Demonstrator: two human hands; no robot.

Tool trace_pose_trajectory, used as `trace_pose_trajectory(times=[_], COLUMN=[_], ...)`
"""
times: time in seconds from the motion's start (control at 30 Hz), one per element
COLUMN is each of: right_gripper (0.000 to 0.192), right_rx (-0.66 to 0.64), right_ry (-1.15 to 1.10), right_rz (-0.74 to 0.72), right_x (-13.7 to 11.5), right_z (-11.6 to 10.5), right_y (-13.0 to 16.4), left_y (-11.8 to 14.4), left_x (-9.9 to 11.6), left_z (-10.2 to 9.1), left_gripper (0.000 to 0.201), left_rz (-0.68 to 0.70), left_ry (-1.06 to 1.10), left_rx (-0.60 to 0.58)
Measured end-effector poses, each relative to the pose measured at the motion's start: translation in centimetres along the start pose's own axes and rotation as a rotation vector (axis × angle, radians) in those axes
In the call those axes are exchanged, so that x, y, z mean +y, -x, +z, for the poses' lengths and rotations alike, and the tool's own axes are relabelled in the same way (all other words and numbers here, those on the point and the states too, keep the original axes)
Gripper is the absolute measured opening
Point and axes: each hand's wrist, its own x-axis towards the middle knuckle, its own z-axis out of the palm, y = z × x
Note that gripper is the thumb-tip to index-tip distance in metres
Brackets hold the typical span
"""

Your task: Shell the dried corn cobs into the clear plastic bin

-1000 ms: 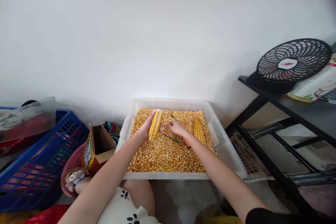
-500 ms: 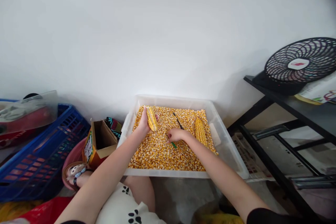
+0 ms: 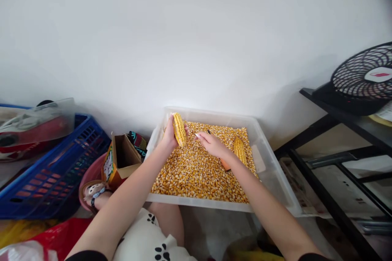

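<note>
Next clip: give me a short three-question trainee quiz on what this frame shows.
1. True or false: the left hand grips a corn cob.
2. Where does the second cob lie? A) in the blue crate B) on the kernels in the clear tub C) in the cardboard box
3. Which appliance stands on the black shelf at the right?

Key: 1 true; 2 B; 3 the black fan.
</note>
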Motion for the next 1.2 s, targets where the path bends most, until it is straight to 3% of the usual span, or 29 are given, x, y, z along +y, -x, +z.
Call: trace_pose_trajectory(times=[0.07,0.2,0.57,0.77,1.0,1.2], right_gripper=[0.030,0.027,0.029,0.028,0.033,0.029], right_rx=[0.078,0.041,0.084,-0.016,-0.159,-0.186], right_ry=[0.037,0.063,0.129,0.240,0.200,0.224], right_rz=[-0.053,-0.154,-0.126,-0.098,-0.162,-0.145], right_x=[-1.6,-3.6,-3.5,-4.3,-3.9,-3.4], right_z=[-0.5,-0.4,1.4,1.2,0.0,-0.1], right_y=[0.4,1.1,1.5,1.5,1.4,1.4], left_y=[0.1,0.3,0.6,0.6,1.8,2.2], left_x=[0.5,1.1,1.1,0.2,-1.1,-1.6], left_z=[0.1,0.3,0.7,0.8,1.8,2.2], left_gripper=[0.055,0.049,0.044,0.038,0.039,0.036], left_rz=[0.049,0.130,0.137,0.236,0.308,0.390], left_ry=[-0.056,-0.094,-0.103,-0.211,-0.410,-0.496], left_rx=[-0.014,-0.014,-0.035,-0.025,-0.104,-0.144])
